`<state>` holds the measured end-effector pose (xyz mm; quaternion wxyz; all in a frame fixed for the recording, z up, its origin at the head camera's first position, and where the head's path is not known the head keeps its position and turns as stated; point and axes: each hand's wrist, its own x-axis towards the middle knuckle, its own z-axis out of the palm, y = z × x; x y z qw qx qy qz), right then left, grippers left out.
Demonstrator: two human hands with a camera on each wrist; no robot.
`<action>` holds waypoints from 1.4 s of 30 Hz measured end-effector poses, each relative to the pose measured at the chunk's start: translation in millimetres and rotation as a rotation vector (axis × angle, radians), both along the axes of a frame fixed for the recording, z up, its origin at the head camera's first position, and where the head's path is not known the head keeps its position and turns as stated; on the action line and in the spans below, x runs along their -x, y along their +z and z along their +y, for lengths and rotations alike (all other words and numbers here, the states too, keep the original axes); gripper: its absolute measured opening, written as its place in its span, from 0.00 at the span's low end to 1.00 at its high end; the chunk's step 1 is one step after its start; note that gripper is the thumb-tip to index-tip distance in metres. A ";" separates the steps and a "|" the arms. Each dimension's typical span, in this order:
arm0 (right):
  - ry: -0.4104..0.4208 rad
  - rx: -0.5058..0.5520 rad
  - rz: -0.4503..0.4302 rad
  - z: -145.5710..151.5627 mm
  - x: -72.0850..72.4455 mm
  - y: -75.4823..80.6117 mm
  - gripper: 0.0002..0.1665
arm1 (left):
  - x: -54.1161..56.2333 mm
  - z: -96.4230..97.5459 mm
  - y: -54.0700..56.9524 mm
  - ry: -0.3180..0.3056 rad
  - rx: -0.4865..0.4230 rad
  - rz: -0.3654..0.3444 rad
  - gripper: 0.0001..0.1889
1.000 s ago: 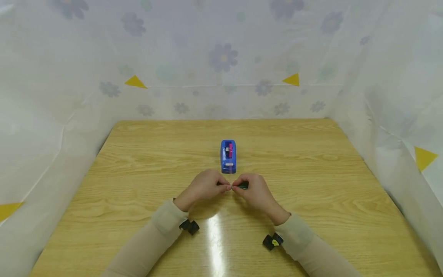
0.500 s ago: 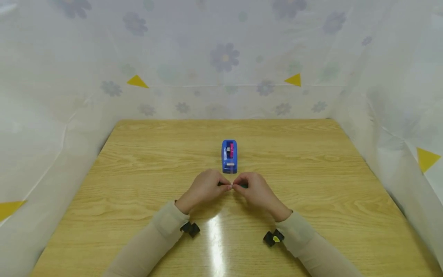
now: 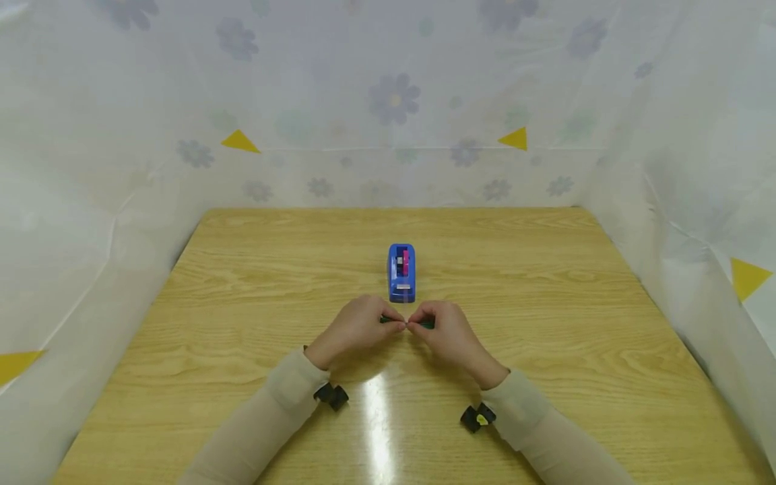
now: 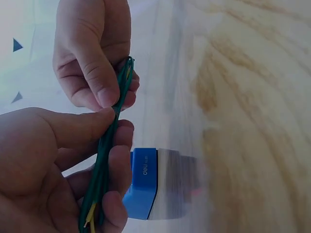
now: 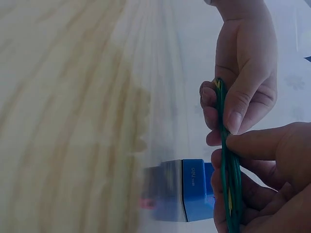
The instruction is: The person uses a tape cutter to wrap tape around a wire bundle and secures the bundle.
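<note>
A folded bundle of green and yellow wire [image 4: 101, 167] spans both hands, its loops stacked lengthwise. My left hand [image 3: 362, 323] pinches it near the middle between thumb and curled fingers. From the other side my right hand [image 3: 447, 333] grips the bundle as well, with the two thumb tips meeting at its centre. The right wrist view shows more of the green wire [image 5: 233, 184] lying along the right fingers. Just beyond the hands stands a blue tape dispenser [image 3: 393, 273] with a pink core inside and clear tape at its front.
Wood-grain tabletop [image 3: 254, 269] spreads around the hands and dispenser. White flowered sheeting [image 3: 339, 114] encloses the back and both sides, with yellow triangles [image 3: 514, 139] stuck on it. Black wrist devices [image 3: 331, 396] sit on the beige sleeves [image 3: 254, 424].
Both hands keep nearly the same place and hold, their fingertips still together on the wire bundle. The dispenser has not moved on the table.
</note>
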<state>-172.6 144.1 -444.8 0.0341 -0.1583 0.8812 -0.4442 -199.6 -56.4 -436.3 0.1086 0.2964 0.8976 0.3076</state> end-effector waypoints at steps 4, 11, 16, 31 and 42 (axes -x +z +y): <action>-0.010 -0.027 0.042 -1.1 -1.6 -0.7 0.06 | 2.9 -1.0 0.4 -0.035 0.009 -0.021 0.08; -0.005 -0.055 0.088 -1.3 -2.3 -1.2 0.06 | 6.4 -1.3 1.2 -0.070 0.062 -0.048 0.13; -0.003 -0.048 0.094 -1.8 -2.7 -0.8 0.06 | 6.3 -2.6 1.5 -0.080 0.042 -0.044 0.13; 0.014 -0.001 0.013 0.7 0.1 4.5 0.02 | 7.6 -4.4 -2.6 -0.088 -0.049 0.039 0.09; 0.064 -0.084 0.013 2.9 1.9 5.4 0.02 | 7.1 -3.8 -5.7 -0.043 -0.035 0.067 0.07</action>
